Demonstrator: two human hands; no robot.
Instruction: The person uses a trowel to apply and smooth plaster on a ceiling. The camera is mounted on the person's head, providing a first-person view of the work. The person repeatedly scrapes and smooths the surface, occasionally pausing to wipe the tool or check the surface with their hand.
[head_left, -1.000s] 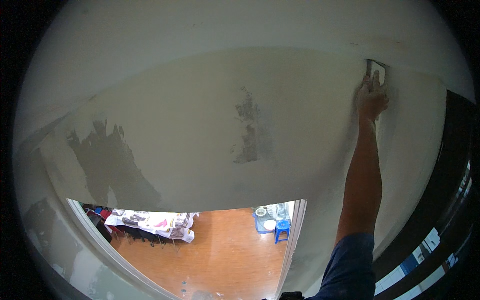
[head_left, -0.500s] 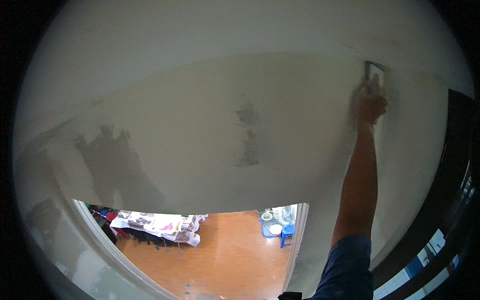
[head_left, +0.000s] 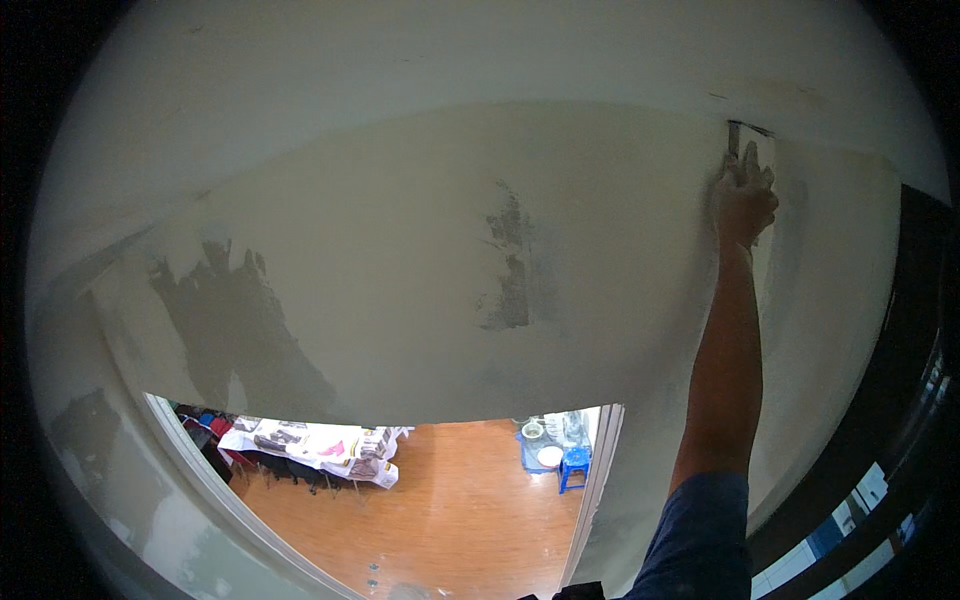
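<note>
The right hand (head_left: 745, 205) is closed on a pale flat hand tool (head_left: 763, 150), with the fingers spread along its face. The tool's upper end, with a dark edge, projects beyond the fingertips; the palm and fingers cover much of the rest, so its full length cannot be told. The tool lies against the wall (head_left: 400, 220), high above and to the right of the door frame (head_left: 594, 490), just below the line where the wall meets the ceiling (head_left: 500, 50).

The bare forearm (head_left: 725, 370) runs down from the grip, passing to the right of the door frame, and enters a dark blue sleeve (head_left: 705, 530).

Directly above the door frame, the wall carries a narrow, ragged dark patch (head_left: 515, 260). A broader grey patch (head_left: 235, 320) is located above the frame's left part. A dark band (head_left: 915, 270) stands well to the right of the frame.

Through the door frame, a table with a printed cover (head_left: 310, 445) is visible at left, a wood-toned floor (head_left: 470, 510) at centre, and a blue stool (head_left: 574, 458) at right.
</note>
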